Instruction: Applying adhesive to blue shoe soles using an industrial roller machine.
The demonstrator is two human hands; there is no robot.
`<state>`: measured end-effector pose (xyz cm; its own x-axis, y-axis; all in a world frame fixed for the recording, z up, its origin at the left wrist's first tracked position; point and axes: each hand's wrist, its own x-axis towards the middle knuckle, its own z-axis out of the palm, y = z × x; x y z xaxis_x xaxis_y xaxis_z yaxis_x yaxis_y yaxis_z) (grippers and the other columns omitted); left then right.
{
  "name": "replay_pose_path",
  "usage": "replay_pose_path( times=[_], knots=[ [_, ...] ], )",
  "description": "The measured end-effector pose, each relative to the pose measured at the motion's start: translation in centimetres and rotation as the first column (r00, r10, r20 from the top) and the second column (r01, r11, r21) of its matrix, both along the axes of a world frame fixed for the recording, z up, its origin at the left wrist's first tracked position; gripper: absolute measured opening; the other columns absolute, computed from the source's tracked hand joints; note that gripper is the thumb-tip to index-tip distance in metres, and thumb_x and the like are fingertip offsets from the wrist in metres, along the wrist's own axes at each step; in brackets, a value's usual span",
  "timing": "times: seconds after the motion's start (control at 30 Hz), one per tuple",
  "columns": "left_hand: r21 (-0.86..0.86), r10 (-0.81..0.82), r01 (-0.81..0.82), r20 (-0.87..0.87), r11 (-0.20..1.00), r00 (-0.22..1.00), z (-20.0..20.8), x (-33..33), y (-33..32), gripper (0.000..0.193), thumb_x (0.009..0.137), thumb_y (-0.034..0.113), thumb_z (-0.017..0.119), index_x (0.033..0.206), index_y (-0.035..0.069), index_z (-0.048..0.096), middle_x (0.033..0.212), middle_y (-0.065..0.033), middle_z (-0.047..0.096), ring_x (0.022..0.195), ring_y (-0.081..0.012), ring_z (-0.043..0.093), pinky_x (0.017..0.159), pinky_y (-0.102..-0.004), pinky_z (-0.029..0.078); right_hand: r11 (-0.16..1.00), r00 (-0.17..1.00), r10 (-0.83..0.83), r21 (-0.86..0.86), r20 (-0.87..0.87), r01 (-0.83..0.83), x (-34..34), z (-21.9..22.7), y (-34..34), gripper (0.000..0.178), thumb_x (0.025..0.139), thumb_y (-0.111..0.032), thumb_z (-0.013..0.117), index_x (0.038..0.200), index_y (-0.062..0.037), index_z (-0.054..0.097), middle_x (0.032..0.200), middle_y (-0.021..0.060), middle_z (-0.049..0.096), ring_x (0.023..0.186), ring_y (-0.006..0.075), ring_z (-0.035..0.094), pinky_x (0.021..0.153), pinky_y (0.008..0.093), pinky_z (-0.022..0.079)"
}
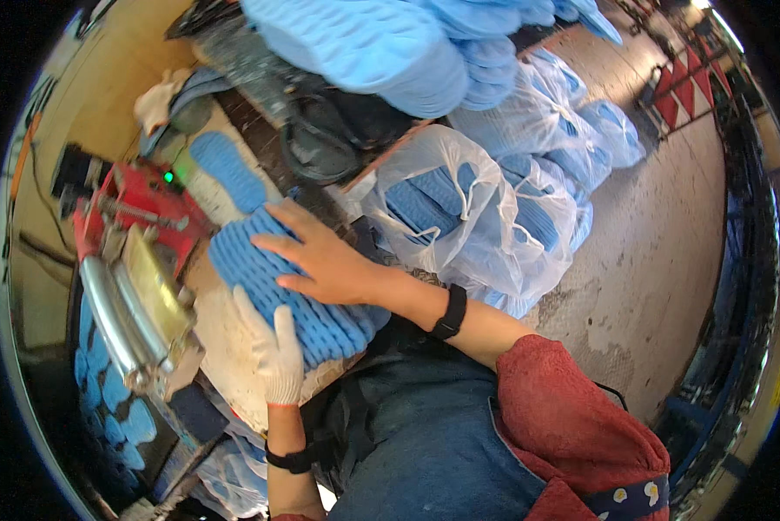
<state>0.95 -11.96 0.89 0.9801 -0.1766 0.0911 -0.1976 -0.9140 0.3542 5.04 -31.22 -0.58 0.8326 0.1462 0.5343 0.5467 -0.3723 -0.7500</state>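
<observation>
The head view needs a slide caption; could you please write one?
Bare right hand on stacked blue insoles, white-gloved left hand at their edge, beside a red roller machine.

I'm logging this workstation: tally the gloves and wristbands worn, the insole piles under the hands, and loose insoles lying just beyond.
White glove: 1
Black wristbands: 2
Blue insole pile: 1
Loose blue insole: 1
Total: 5

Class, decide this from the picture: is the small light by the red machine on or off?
On: the small light glows bright green beside the red machine.
</observation>
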Motion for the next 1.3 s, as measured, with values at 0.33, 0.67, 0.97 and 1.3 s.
replay_pose_path(
  times=[0.33, 0.67, 0.97, 1.3],
  knots=[
    [-0.174, 0.043, -0.049, -0.036, 0.984, 0.998, 0.8, -0.6, -2.6, 0.062, 0.096, 0.018, 0.041, 0.15, -0.003, 0.019, 0.152, -0.0227, 0.029, 0.139, -0.0341, 0.031, 0.116, -0.0388, 0.018, 0.81, 0.476, -0.552, -0.305, -0.685, 0.5, -4.2, -27.4, -19.4, 0.022, 0.092, -0.019, 0.056, 0.101, -0.0022, 0.065, 0.097, 0.0217, 0.067, 0.087, 0.0412, 0.064, 0.077, 0.0442, 0.052],
    [0.11, -0.021, -0.001, 0.197, 0.994, 0.98, 2.5, -0.9, -4.5, 0.067, 0.098, 0.032, 0.042, 0.15, -0.004, 0.02, 0.152, -0.0313, 0.022, 0.141, -0.0441, 0.023, 0.115, -0.0478, 0.018, 0.781, 0.256, -0.607, -0.504, -0.753, 0.369, -1.8, -31.9, -14.0, 0.052, 0.087, -0.033, 0.064, 0.127, -0.0042, 0.048, 0.123, 0.0224, 0.058, 0.114, 0.0405, 0.055, 0.092, 0.0485, 0.047],
    [0.061, -0.732, 0.823, -0.423, 0.565, 0.534, 4.7, 3.2, -20.7, 0.056, 0.083, 0.004, 0.056, 0.137, 0.002, 0.042, 0.14, -0.019, 0.046, 0.115, -0.0391, 0.055, 0.098, -0.0441, 0.043, 0.928, 0.573, -0.28, -0.37, -0.77, -0.043, -5.7, -25.6, -11.0, 0.031, 0.084, -0.034, 0.063, 0.094, -0.005, 0.066, 0.091, 0.019, 0.07, 0.085, 0.0365, 0.068, 0.07, 0.0483, 0.053],
    [0.064, -0.508, 0.9, -0.807, 0.431, 0.301, -6.8, 9.8, -28.1, 0.056, 0.08, 0.005, 0.056, 0.134, 0.014, 0.046, 0.104, -0.0235, 0.064, 0.1, -0.0454, 0.06, 0.083, -0.0494, 0.048, 0.942, 0.684, -0.266, -0.034, -0.68, 0.333, -9.8, -11.3, -17.2, 0.023, 0.083, -0.021, 0.061, 0.098, -0.0027, 0.063, 0.083, 0.0219, 0.065, 0.076, 0.0407, 0.063, 0.069, 0.0471, 0.051]
  ],
)
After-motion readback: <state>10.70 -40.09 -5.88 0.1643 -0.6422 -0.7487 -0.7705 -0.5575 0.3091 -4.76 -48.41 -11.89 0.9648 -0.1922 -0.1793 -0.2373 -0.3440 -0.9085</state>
